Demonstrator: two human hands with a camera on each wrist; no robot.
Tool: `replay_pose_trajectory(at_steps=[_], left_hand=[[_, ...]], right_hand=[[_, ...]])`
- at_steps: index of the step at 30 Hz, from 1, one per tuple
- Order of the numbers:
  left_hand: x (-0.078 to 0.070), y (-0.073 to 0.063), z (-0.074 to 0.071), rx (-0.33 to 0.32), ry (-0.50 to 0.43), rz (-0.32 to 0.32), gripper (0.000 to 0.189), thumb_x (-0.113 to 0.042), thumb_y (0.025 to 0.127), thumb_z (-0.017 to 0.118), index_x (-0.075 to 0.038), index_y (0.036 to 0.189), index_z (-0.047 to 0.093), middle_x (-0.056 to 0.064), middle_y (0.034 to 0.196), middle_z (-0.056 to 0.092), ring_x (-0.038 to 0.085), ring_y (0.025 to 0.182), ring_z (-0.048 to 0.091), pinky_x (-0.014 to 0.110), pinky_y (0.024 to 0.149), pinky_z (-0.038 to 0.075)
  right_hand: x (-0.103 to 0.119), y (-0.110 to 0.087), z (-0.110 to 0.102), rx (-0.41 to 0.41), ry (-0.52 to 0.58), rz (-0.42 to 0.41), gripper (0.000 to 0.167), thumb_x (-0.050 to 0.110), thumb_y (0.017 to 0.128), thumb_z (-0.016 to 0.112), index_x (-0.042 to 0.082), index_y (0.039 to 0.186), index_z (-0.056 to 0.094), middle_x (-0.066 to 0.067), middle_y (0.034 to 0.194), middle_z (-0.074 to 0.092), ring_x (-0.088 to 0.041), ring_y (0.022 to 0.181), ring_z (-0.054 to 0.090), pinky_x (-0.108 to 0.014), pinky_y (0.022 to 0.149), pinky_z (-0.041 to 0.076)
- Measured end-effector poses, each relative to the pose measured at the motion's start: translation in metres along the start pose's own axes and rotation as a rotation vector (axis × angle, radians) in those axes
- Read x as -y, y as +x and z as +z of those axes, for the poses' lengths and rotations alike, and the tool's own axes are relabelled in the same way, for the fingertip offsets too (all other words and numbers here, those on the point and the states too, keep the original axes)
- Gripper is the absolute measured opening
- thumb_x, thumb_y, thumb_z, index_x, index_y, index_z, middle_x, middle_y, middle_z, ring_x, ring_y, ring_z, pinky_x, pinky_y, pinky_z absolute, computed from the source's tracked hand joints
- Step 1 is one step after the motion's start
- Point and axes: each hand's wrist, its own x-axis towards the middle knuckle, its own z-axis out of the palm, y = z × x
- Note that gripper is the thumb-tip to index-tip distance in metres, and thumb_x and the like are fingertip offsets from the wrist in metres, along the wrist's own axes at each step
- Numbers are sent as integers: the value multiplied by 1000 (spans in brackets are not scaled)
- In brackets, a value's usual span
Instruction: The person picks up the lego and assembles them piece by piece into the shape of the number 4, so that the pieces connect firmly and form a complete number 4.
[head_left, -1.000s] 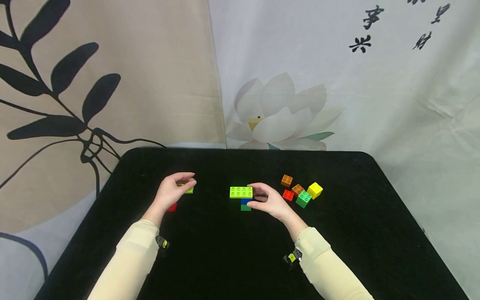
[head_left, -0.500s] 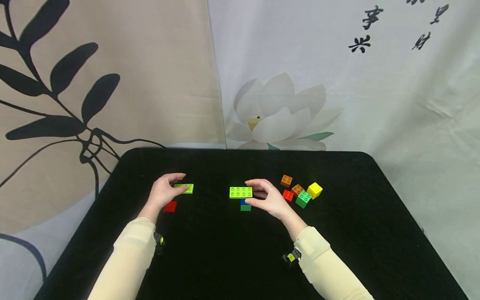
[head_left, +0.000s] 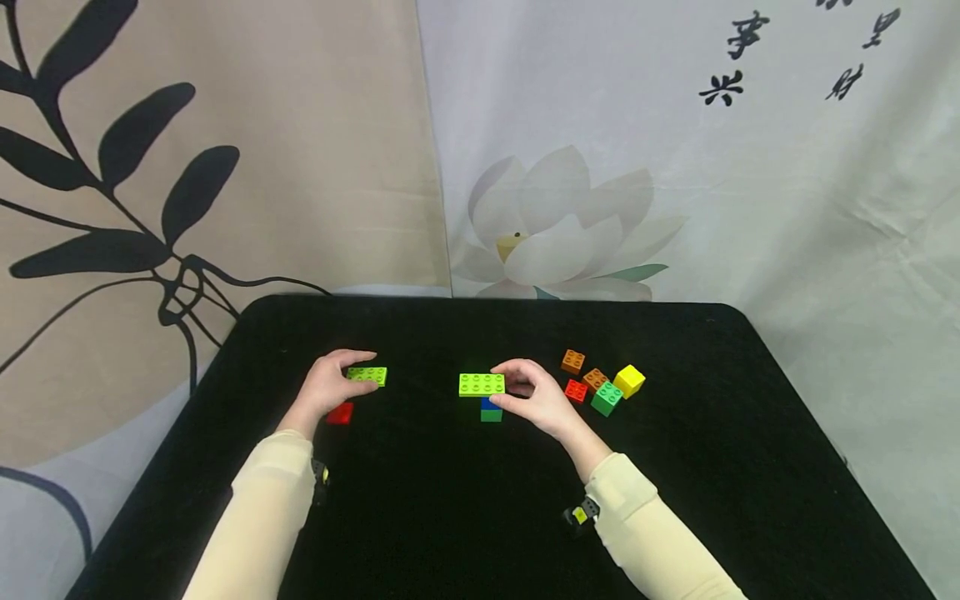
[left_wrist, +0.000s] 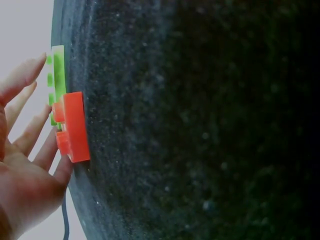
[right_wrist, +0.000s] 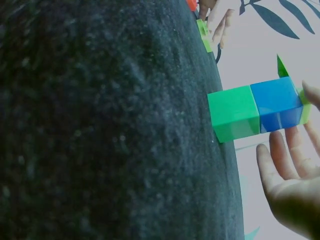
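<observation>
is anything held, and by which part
The right hand pinches the lime rectangular plastic brick, atop a blue block and green block, by its right end; left hand holds nothing.

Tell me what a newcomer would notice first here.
Probably the brick stack in the middle of the black table: green brick lowest, blue brick next, lime-green brick on top overhanging leftward, the right hand at its right end. Next come loose orange, red, green and yellow bricks on the right, and the left hand at another lime-green brick on the left.
</observation>
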Motion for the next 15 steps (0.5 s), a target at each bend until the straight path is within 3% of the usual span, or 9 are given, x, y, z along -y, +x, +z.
replay_pose_trajectory(at_steps=[9, 15], left_hand=[[8, 5, 4, 10, 54, 53, 52, -17, 83, 79, -7, 131, 63, 22, 136, 52, 43, 125, 40, 65, 102, 34], [13, 2, 3, 25, 25, 10, 53, -17, 84, 78, -11, 134, 61, 19, 140, 48, 43, 130, 30, 68, 102, 30]], right_hand=[[-6, 2, -1, 3, 13, 7, 34, 4, 92, 69, -6, 123, 58, -18, 118, 60, -30, 107, 59, -45, 98, 50], [-11, 3, -1, 20, 56, 11, 35, 4, 93, 67, -8, 124, 56, -20, 118, 60, -33, 107, 60, -45, 97, 50]])
